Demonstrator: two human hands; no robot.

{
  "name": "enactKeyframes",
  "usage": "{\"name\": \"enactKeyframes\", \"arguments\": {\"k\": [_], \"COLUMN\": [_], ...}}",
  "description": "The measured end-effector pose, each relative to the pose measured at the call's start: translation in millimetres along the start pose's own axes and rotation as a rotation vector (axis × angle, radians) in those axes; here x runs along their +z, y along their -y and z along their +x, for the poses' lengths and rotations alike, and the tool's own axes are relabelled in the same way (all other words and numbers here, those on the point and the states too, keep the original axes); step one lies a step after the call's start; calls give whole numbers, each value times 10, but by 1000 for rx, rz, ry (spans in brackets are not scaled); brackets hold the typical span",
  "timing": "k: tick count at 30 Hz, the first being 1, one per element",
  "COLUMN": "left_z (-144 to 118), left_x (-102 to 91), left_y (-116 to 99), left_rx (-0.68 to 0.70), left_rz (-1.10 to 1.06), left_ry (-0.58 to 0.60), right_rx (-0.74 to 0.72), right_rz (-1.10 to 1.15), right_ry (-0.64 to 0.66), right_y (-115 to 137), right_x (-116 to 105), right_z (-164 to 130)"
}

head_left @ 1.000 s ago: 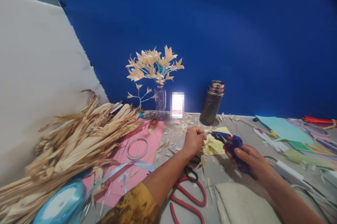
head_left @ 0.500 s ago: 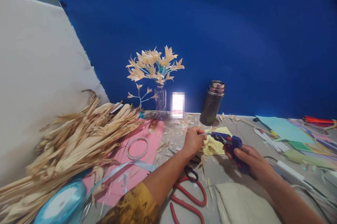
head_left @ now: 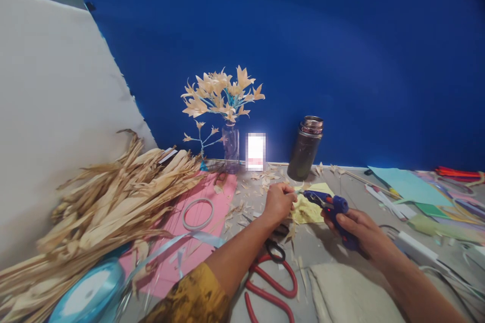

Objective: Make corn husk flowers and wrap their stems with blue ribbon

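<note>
My right hand [head_left: 358, 229] grips a blue glue gun [head_left: 330, 205], its nozzle pointing left toward my left hand [head_left: 279, 201]. The left hand is closed, pinching a small pale husk piece that its fingers mostly hide. Both hands hover over a yellow paper sheet [head_left: 308, 210] dotted with husk scraps. Red-handled scissors [head_left: 273, 275] lie on the table under my left forearm.
A heap of dried corn husks [head_left: 98, 206] fills the left. A pink sheet [head_left: 191, 234] carries a tape ring [head_left: 197, 213]. At the back stand a vase of husk flowers [head_left: 227, 110] and a dark flask [head_left: 305, 148]. Blue ribbon spool [head_left: 89, 295] near left, coloured papers [head_left: 413, 189] right.
Almost nothing differs; the glue gun and my right hand shifted very slightly, and the left hand stays in place.
</note>
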State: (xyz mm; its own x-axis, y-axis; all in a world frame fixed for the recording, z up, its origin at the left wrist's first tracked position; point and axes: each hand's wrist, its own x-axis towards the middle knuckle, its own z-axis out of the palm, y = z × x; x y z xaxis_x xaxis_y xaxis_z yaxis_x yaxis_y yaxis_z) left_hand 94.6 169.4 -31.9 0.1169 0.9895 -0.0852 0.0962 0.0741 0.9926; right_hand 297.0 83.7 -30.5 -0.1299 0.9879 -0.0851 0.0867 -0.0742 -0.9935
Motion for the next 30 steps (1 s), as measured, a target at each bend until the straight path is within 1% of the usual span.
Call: {"name": "enactKeyframes", "arguments": {"k": [5,9,14,16,18,22,25,27,28,30], "left_z": [-1,-3,14,19,16,-7,-38,-65,-82,-121], "left_x": [4,0,-61,-91,-114,-137,-155,-167,-167,-151], "left_y": [-1,-14,-40,-51,-65,-122,-188,-231,-248,-273], "left_rx": [0,2,-7,-27,-55,-115,-160,-189,-203,-224], "left_rz": [-5,-24,-78,-118,-171,-305,-409,-463,-483,-511], "left_ry": [-5,-6,-23,-22,-6,89,213,303,345,416], "right_rx": [-21,-11,-10,-16,-27,-120,-152,-164,-179,-204], "right_rz": [-1,1,15,-27,-171,-624,-843,-895,-884,-786], "right_ry": [-15,11,-9,-26,-38,-69,-81,-90,-117,-202], "right_y": [25,29,40,77,118,127,78,67,74,107], "right_x": [24,36,-52,-104,-138,-135,-128,-134,-133,-106], "right_z": [9,4,-31,-44,-47,-20,8,23,29,36]}}
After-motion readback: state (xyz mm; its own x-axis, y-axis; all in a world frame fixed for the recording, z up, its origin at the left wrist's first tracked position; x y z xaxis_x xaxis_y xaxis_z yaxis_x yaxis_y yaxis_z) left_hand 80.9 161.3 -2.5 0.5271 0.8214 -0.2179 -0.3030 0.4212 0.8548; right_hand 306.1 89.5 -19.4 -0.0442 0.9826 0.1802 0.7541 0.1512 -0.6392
